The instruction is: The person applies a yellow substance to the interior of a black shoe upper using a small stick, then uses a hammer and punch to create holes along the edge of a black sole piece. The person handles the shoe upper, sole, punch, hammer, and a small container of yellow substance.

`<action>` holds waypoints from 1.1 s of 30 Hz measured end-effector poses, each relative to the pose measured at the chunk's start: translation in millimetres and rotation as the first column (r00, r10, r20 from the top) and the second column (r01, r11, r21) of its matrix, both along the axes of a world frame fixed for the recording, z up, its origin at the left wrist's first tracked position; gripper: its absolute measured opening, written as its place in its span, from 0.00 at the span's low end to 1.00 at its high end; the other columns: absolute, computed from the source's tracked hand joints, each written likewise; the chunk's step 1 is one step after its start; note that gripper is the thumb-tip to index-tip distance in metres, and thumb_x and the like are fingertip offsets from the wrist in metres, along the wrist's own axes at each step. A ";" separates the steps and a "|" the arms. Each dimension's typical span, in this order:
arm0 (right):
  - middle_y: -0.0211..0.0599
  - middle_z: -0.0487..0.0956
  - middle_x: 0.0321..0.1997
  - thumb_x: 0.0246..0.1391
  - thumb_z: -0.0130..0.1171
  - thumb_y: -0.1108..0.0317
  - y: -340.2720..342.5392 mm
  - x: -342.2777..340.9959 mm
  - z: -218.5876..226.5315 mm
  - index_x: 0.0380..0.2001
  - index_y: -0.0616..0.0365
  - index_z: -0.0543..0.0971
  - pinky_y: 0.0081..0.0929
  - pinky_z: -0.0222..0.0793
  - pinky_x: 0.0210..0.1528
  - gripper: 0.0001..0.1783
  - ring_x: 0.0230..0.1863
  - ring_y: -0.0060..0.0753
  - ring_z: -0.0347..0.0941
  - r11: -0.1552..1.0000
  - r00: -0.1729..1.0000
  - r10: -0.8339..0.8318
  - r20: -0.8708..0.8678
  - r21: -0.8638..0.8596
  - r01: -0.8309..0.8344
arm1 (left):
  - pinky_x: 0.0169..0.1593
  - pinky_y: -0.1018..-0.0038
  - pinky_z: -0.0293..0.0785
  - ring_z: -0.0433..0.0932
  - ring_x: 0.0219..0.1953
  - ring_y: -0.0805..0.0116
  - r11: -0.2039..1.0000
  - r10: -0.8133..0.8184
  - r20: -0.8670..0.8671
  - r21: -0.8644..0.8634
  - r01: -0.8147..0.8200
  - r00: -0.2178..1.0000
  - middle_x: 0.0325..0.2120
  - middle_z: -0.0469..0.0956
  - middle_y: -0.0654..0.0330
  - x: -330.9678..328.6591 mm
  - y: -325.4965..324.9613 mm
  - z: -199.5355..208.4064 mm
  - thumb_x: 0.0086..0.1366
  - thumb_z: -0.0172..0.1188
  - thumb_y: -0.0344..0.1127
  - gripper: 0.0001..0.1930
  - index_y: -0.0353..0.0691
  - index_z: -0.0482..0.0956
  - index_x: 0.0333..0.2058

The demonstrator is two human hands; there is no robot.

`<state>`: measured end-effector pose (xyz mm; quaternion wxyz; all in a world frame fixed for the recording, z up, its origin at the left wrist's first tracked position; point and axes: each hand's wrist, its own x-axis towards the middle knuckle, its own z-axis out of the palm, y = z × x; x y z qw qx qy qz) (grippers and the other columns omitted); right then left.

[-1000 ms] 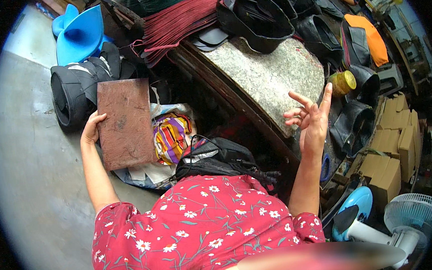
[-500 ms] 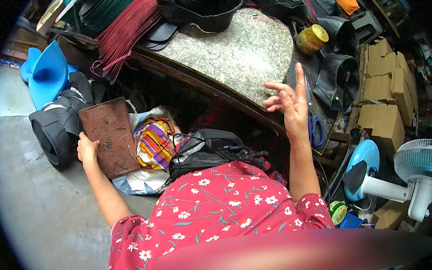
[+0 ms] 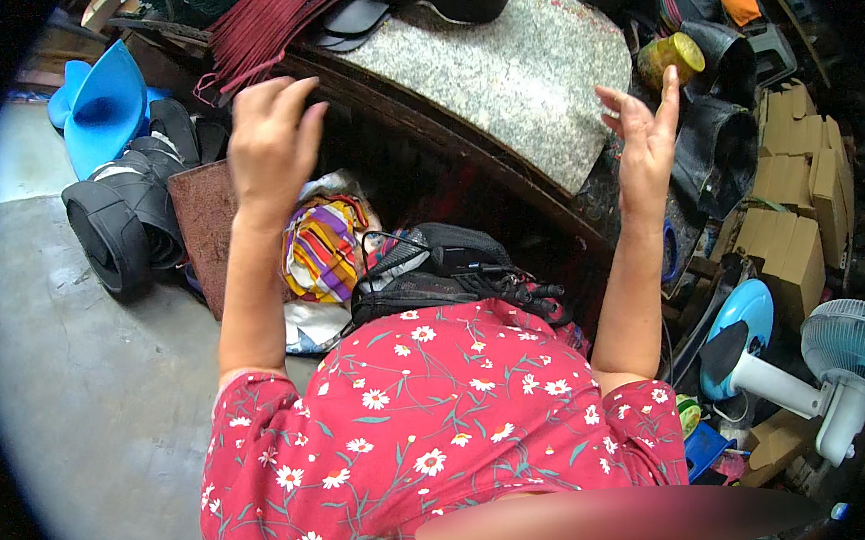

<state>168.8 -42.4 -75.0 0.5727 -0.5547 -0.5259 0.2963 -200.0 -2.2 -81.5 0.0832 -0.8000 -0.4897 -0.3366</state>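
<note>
My left hand (image 3: pixel 268 146) is raised in front of the dark wooden bench edge (image 3: pixel 423 135), fingers loosely curved and holding nothing. Just below and left of it, a brown rectangular board (image 3: pixel 200 221) rests against black rubber rolls (image 3: pixel 124 226), apart from the hand. My right hand (image 3: pixel 644 135) is lifted with fingers spread and empty, beside the speckled grey stone slab (image 3: pixel 499 75) and near a yellow jar (image 3: pixel 673 54). A black bag (image 3: pixel 433 270) and a striped colourful cloth bag (image 3: pixel 326 247) lie by my lap, between my arms.
Blue plastic pieces (image 3: pixel 105 107) lie at the far left, and dark red strips (image 3: pixel 265 26) hang over the bench. Cardboard boxes (image 3: pixel 800 214) are stacked at the right, above a white fan (image 3: pixel 840 362) and a blue object (image 3: pixel 742 314). Grey concrete floor (image 3: pixel 70 396) spreads to the left.
My left hand has let go of the brown board, which now leans by the rubber rolls, and has risen toward the bench. My right hand stays raised and open.
</note>
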 end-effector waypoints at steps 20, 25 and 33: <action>0.59 0.67 0.65 0.62 0.55 0.54 39.9 -63.2 -28.5 0.72 0.51 0.48 0.43 0.56 0.68 0.42 0.65 0.56 0.65 0.911 0.635 0.306 0.710 -0.025 -0.412 | 0.38 0.67 0.75 0.78 0.32 0.57 0.943 -0.329 0.191 0.121 0.311 0.925 0.29 0.79 0.57 93.3 21.2 27.3 0.56 0.64 0.27 0.06 0.39 0.80 0.34; 0.59 0.69 0.63 0.64 0.51 0.49 34.8 -25.2 -17.3 0.72 0.47 0.50 0.43 0.55 0.68 0.39 0.66 0.54 0.63 0.991 0.947 0.125 0.296 -0.089 -0.103 | 0.36 0.70 0.74 0.78 0.30 0.60 0.979 -0.188 0.332 -0.009 0.203 0.924 0.29 0.79 0.56 76.2 8.9 33.1 0.57 0.65 0.27 0.07 0.38 0.81 0.36; 0.52 0.79 0.50 0.62 0.55 0.63 -22.8 -16.7 -7.8 0.70 0.52 0.56 0.32 0.70 0.52 0.35 0.54 0.42 0.76 1.000 0.970 0.014 0.243 -0.021 -0.009 | 0.35 0.77 0.75 0.78 0.34 0.67 0.870 -0.469 0.503 0.403 0.283 0.726 0.35 0.80 0.54 72.9 -8.4 79.9 0.64 0.61 0.29 0.10 0.34 0.79 0.44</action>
